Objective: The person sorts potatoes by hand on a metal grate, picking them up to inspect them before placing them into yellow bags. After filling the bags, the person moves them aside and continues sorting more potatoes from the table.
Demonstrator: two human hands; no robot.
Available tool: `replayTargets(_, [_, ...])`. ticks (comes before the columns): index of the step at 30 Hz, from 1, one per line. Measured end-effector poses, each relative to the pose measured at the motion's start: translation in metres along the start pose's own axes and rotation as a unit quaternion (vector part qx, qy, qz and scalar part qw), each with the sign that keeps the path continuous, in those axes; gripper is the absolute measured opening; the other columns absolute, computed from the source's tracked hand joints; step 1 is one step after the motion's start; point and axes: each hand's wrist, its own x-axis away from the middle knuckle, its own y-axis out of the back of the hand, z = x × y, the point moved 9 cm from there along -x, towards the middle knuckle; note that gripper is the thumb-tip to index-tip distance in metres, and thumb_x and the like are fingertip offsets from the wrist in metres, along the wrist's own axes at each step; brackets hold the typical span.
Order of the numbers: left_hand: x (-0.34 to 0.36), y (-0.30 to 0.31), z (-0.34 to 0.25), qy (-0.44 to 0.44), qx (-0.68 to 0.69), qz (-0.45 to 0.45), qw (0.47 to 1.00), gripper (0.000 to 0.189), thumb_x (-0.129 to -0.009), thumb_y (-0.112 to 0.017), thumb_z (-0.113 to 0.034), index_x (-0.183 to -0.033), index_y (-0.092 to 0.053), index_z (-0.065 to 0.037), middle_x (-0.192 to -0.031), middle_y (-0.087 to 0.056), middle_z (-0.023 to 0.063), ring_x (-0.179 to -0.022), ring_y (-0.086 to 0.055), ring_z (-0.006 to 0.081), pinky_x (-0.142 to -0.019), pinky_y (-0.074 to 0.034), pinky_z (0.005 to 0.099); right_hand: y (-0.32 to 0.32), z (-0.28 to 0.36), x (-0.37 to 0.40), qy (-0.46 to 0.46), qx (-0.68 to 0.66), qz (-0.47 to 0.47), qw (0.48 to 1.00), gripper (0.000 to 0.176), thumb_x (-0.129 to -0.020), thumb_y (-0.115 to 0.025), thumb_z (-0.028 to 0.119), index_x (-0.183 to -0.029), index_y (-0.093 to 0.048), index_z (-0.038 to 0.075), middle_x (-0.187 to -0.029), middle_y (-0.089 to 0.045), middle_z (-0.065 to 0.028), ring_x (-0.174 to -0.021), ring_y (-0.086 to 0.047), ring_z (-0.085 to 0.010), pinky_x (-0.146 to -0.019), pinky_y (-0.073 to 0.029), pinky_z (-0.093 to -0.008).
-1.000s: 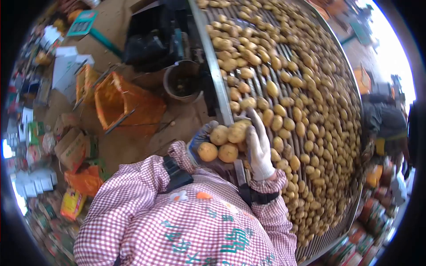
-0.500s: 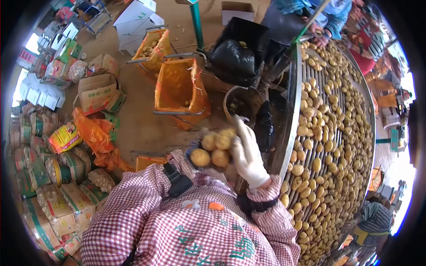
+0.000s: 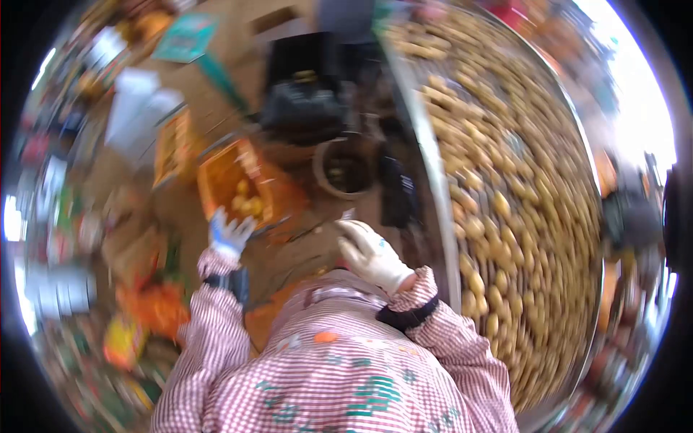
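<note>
My left hand [image 3: 229, 234], in a pale glove, is open with fingers spread at the near edge of an orange mesh bag [image 3: 220, 180]. Inside that bag lie several yellow potatoes [image 3: 245, 200], just beyond the fingertips. My right hand [image 3: 374, 256], in a white glove, hovers in front of my checked apron, fingers stretched to the left and thumb apart. Nothing shows in its grasp. Motion blur softens the whole view.
A slatted conveyor covered in potatoes [image 3: 505, 238] runs along my right behind a metal rail [image 3: 431, 159]. Ahead stand a round bucket [image 3: 320, 169] and a black bin [image 3: 303, 108]. Another orange bag [image 3: 172, 148] is farther left; an orange heap [image 3: 155, 307] lies nearer me.
The potatoes from my left hand are gone from it; several now lie in the orange bag. That hand has moved left and opened. The camera view has turned and blurred.
</note>
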Motion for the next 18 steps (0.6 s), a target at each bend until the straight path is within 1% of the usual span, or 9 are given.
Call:
replayTargets(4, [0.012,-0.078,0.06,0.056,-0.135,0.078,0.986,0.076,-0.1,-0.06,-0.043,-0.161,-0.024,-0.019,-0.166,-0.021,0.0143,-0.137,-0.048,0.0384,-0.109,-0.048,0.0542,0.049,-0.039,0.074,-0.153,-0.036,-0.106,0.982,0.036,-0.1,-0.058,0.021,-0.131,-0.059,0.002,-0.127,-0.063,-0.0229,-0.119,-0.06,-0.0402,-0.103,-0.049,-0.044])
replayTargets(5, [0.033,-0.113,0.083,0.069,-0.188,0.105,0.974,0.068,-0.101,-0.059,-0.042,-0.157,-0.034,-0.013,-0.161,-0.033,0.0147,-0.133,-0.052,0.0339,-0.107,-0.05,0.0496,0.063,-0.04,0.094,-0.167,-0.033,-0.137,0.976,0.036,-0.1,-0.058,0.021,-0.131,-0.059,0.002,-0.127,-0.063,-0.0229,-0.119,-0.06,-0.0402,-0.103,-0.049,-0.044])
replayTargets(6, [0.047,-0.138,0.102,0.081,-0.21,0.124,0.966,0.068,-0.101,-0.059,-0.042,-0.157,-0.034,-0.013,-0.161,-0.033,0.0147,-0.133,-0.052,0.0339,-0.107,-0.05,0.0496,0.077,-0.04,0.115,-0.18,-0.037,-0.163,0.969,0.037,-0.101,-0.058,0.022,-0.132,-0.059,0.003,-0.128,-0.063,-0.0228,-0.12,-0.06,-0.0406,-0.103,-0.049,-0.0441])
replayTargets(8, [0.085,-0.203,0.153,0.087,-0.317,0.306,0.894,0.059,-0.104,-0.056,-0.039,-0.153,-0.042,-0.009,-0.156,-0.041,0.0147,-0.132,-0.053,0.0307,-0.104,-0.051,0.0477,0.101,-0.042,0.164,-0.204,-0.037,-0.229,0.951,0.035,-0.101,-0.058,0.022,-0.13,-0.061,0.003,-0.128,-0.063,-0.0225,-0.12,-0.061,-0.0395,-0.104,-0.048,-0.0438])
replayTargets(10, [0.13,-0.245,0.201,0.111,-0.355,0.364,0.854,0.051,-0.106,-0.054,-0.035,-0.149,-0.047,-0.009,-0.149,-0.05,0.0127,-0.131,-0.055,0.0275,-0.102,-0.052,0.0449,0.129,-0.033,0.223,-0.212,-0.02,-0.326,0.921,0.032,-0.101,-0.059,0.019,-0.128,-0.063,0.003,-0.126,-0.065,-0.0218,-0.12,-0.062,-0.0376,-0.104,-0.049,-0.043])
replayTargets(14, [0.242,-0.304,0.295,-0.023,-0.5,0.565,0.656,0.047,-0.106,-0.056,-0.025,-0.148,-0.048,-0.005,-0.141,-0.058,0.0058,-0.123,-0.06,0.0185,-0.099,-0.051,0.0316,0.166,-0.032,0.383,-0.254,0.088,-0.515,0.814,0.027,-0.096,-0.062,0.01,-0.121,-0.065,-0.001,-0.12,-0.066,-0.023,-0.117,-0.063,-0.0385,-0.102,-0.05,-0.0431])
replayTargets(16, [0.288,-0.306,0.338,-0.074,-0.527,0.646,0.547,0.046,-0.105,-0.057,-0.02,-0.147,-0.049,-0.001,-0.141,-0.056,0.0106,-0.127,-0.055,0.0181,-0.103,-0.048,0.0323,0.185,-0.012,0.47,-0.298,0.217,-0.57,0.735,0.026,-0.095,-0.064,0.009,-0.118,-0.065,-0.002,-0.118,-0.067,-0.0234,-0.117,-0.063,-0.0395,-0.103,-0.049,-0.0449])
replayTargets(17, [0.316,-0.306,0.354,-0.102,-0.517,0.678,0.512,0.045,-0.102,-0.061,-0.015,-0.142,-0.053,0.002,-0.142,-0.056,0.0142,-0.131,-0.054,0.0237,-0.108,-0.045,0.0363,0.19,-0.009,0.522,-0.356,0.253,-0.576,0.691,0.027,-0.094,-0.065,0.011,-0.118,-0.066,-0.002,-0.122,-0.066,-0.0243,-0.12,-0.061,-0.04,-0.105,-0.048,-0.0456])
replayTargets(18, [0.355,-0.311,0.366,-0.215,-0.497,0.746,0.388,0.044,-0.097,-0.064,-0.013,-0.139,-0.057,0.0,-0.143,-0.055,0.0173,-0.136,-0.051,0.0333,-0.113,-0.041,0.043,0.19,-0.005,0.574,-0.411,0.286,-0.576,0.647,0.029,-0.094,-0.066,0.014,-0.118,-0.066,-0.001,-0.127,-0.064,-0.0251,-0.123,-0.059,-0.0406,-0.108,-0.046,-0.0463])
